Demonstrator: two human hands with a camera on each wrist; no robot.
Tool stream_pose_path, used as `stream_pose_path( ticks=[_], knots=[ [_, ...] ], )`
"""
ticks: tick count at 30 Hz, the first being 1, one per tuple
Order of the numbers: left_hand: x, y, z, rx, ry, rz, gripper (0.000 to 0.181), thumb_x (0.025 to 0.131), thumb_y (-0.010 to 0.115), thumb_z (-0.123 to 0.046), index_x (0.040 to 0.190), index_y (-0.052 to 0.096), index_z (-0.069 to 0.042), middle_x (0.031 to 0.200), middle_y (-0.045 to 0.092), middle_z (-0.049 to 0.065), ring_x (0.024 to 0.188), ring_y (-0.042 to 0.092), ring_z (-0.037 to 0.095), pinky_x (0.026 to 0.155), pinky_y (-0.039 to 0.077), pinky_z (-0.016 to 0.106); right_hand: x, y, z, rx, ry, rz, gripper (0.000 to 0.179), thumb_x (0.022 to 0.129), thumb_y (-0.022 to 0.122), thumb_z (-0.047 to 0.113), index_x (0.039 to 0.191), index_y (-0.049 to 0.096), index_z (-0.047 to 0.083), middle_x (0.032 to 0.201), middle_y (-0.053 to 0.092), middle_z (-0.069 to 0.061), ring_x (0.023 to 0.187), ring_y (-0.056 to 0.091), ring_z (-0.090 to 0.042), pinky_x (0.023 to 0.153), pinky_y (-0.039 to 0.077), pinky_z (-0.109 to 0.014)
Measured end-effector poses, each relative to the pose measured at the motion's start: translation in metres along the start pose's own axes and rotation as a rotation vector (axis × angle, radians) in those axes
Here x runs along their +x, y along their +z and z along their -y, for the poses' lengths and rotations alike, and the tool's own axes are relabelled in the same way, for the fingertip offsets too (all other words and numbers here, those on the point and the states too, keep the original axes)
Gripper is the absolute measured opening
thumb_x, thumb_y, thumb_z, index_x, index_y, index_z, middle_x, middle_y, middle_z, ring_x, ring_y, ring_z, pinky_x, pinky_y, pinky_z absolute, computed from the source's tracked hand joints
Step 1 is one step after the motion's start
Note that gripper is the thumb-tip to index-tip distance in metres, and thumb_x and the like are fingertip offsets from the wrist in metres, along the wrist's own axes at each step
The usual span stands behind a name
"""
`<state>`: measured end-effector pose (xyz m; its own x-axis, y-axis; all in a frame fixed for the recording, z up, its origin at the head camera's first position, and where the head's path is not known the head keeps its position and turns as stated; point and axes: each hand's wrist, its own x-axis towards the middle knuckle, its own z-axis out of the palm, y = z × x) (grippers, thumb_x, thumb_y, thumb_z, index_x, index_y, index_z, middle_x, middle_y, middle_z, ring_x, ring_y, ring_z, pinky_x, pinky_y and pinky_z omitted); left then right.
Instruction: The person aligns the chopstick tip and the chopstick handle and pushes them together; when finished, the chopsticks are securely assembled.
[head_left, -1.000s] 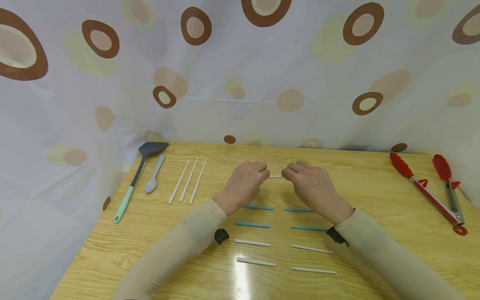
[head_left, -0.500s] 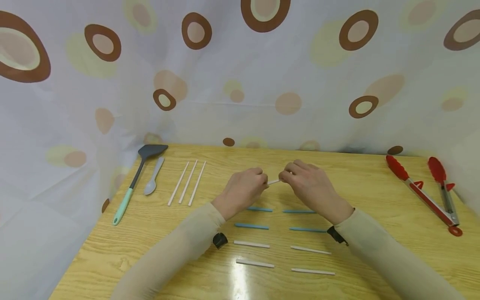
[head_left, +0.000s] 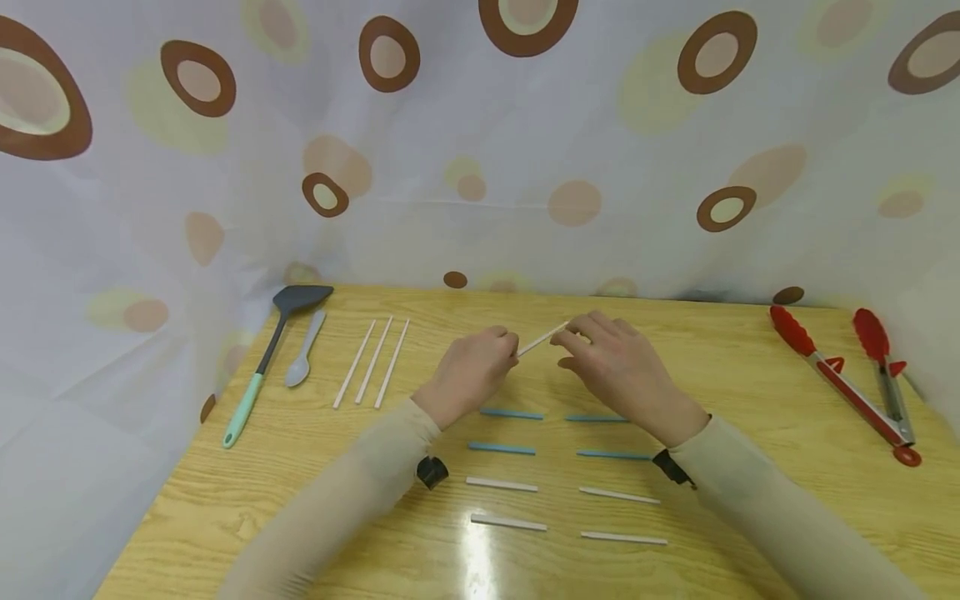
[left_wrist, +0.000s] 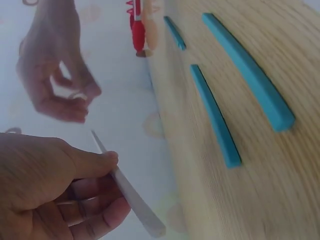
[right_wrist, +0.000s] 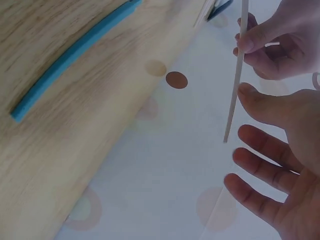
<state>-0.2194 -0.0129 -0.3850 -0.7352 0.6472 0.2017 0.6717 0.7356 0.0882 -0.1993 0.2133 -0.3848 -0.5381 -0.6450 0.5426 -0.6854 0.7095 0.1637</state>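
My left hand (head_left: 472,371) pinches a slim white stick (head_left: 542,339) between thumb and fingers, above the table's far middle. In the left wrist view, the stick's thicker end points toward the camera and it narrows past the thumb. It slants up toward my right hand (head_left: 626,367), whose fingers are spread and loosely bent. The right wrist view has that thumb's tip right at the stick (right_wrist: 234,100), with the other fingers apart from it. Blue sticks (head_left: 502,449) lie in two columns below the hands, with short white sticks (head_left: 508,522) nearer the front.
Three longer white sticks (head_left: 372,362) lie side by side at the left. Beyond them are a grey spoon (head_left: 306,350) and a dark spatula with a mint handle (head_left: 260,375). Red-tipped tongs (head_left: 855,392) lie spread at the right. A patterned curtain (head_left: 480,150) hangs behind the table.
The right fingers have loosened from the white stick and spread. My left hand has shifted slightly left, and the stick has swung from level to slanting up rightward, with more of it showing.
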Motion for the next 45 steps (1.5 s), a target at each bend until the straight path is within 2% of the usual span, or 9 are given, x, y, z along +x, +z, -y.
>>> stream_pose_path(
  ticks=[7, 10, 13, 18, 24, 29, 37, 40, 45],
  knots=[
    [-0.003, 0.002, 0.031, -0.209, -0.211, 0.053, 0.010, 0.098, 0.064, -0.011, 0.090, 0.065, -0.005, 0.081, 0.061, 0.002, 0.065, 0.055, 0.012, 0.057, 0.047, 0.025, -0.012, 0.005, -0.001, 0.071, 0.032, 0.093, 0.041, 0.074, 0.089, 0.018, 0.108, 0.067, 0.010, 0.093, 0.062, -0.005, 0.072, 0.059, -0.021, 0.054, 0.050, -0.031],
    [-0.006, 0.005, 0.045, -0.252, -0.291, 0.053, 0.014, 0.098, 0.063, -0.008, 0.084, 0.063, -0.006, 0.077, 0.060, 0.003, 0.063, 0.054, 0.014, 0.058, 0.046, 0.028, -0.017, 0.007, 0.000, 0.111, 0.054, 0.140, 0.042, 0.073, 0.090, 0.017, 0.108, 0.067, 0.010, 0.090, 0.061, -0.005, 0.068, 0.058, -0.019, 0.052, 0.049, -0.031],
    [-0.010, 0.007, 0.057, -0.268, -0.342, 0.049, 0.016, 0.096, 0.065, -0.006, 0.081, 0.063, -0.005, 0.074, 0.060, 0.004, 0.061, 0.054, 0.015, 0.058, 0.046, 0.029, -0.021, 0.007, -0.001, 0.130, 0.074, 0.183, 0.040, 0.073, 0.090, 0.017, 0.106, 0.067, 0.009, 0.088, 0.061, -0.005, 0.066, 0.058, -0.019, 0.052, 0.049, -0.031],
    [-0.016, 0.009, 0.068, -0.261, -0.388, 0.034, 0.014, 0.094, 0.067, -0.002, 0.080, 0.065, -0.001, 0.075, 0.063, 0.007, 0.060, 0.055, 0.015, 0.058, 0.050, 0.029, -0.027, 0.008, -0.002, 0.180, 0.105, 0.265, 0.036, 0.075, 0.088, 0.017, 0.104, 0.068, 0.008, 0.087, 0.062, -0.006, 0.062, 0.056, -0.016, 0.051, 0.048, -0.029],
    [-0.024, 0.011, 0.078, -0.274, -0.455, 0.065, 0.018, 0.092, 0.065, 0.004, 0.074, 0.061, 0.001, 0.065, 0.058, 0.008, 0.052, 0.049, 0.014, 0.050, 0.043, 0.026, -0.035, 0.010, -0.003, 0.236, 0.177, 0.415, 0.034, 0.079, 0.085, 0.022, 0.105, 0.069, 0.008, 0.089, 0.062, -0.005, 0.067, 0.056, -0.015, 0.054, 0.048, -0.028],
    [-0.030, 0.015, 0.088, -0.276, -0.526, 0.077, 0.010, 0.089, 0.061, 0.009, 0.080, 0.061, 0.004, 0.066, 0.058, 0.009, 0.054, 0.051, 0.017, 0.050, 0.045, 0.027, -0.041, 0.008, -0.002, 0.278, 0.224, 0.517, 0.032, 0.081, 0.084, 0.023, 0.106, 0.068, 0.009, 0.091, 0.061, -0.003, 0.072, 0.057, -0.015, 0.059, 0.049, -0.029],
    [-0.033, 0.017, 0.099, -0.259, -0.561, 0.089, 0.009, 0.088, 0.062, 0.009, 0.081, 0.058, 0.005, 0.068, 0.057, 0.012, 0.058, 0.058, 0.022, 0.050, 0.049, 0.028, -0.044, 0.007, -0.003, 0.294, 0.241, 0.536, 0.031, 0.082, 0.083, 0.023, 0.106, 0.067, 0.010, 0.091, 0.060, -0.002, 0.073, 0.055, -0.014, 0.059, 0.049, -0.029],
    [-0.033, 0.018, 0.101, -0.258, -0.569, 0.095, 0.004, 0.089, 0.064, 0.007, 0.086, 0.061, 0.008, 0.070, 0.060, 0.014, 0.057, 0.059, 0.022, 0.050, 0.050, 0.028, -0.044, 0.008, -0.003, 0.291, 0.245, 0.541, 0.032, 0.082, 0.083, 0.023, 0.107, 0.067, 0.010, 0.092, 0.060, -0.002, 0.074, 0.055, -0.015, 0.059, 0.049, -0.030],
    [-0.034, 0.018, 0.103, -0.279, -0.573, 0.105, 0.006, 0.089, 0.065, 0.006, 0.091, 0.062, 0.010, 0.075, 0.062, 0.017, 0.058, 0.061, 0.022, 0.049, 0.051, 0.028, -0.044, 0.008, -0.001, 0.289, 0.267, 0.559, 0.031, 0.082, 0.083, 0.021, 0.107, 0.067, 0.011, 0.093, 0.060, -0.002, 0.076, 0.057, -0.016, 0.060, 0.050, -0.031]
  ],
)
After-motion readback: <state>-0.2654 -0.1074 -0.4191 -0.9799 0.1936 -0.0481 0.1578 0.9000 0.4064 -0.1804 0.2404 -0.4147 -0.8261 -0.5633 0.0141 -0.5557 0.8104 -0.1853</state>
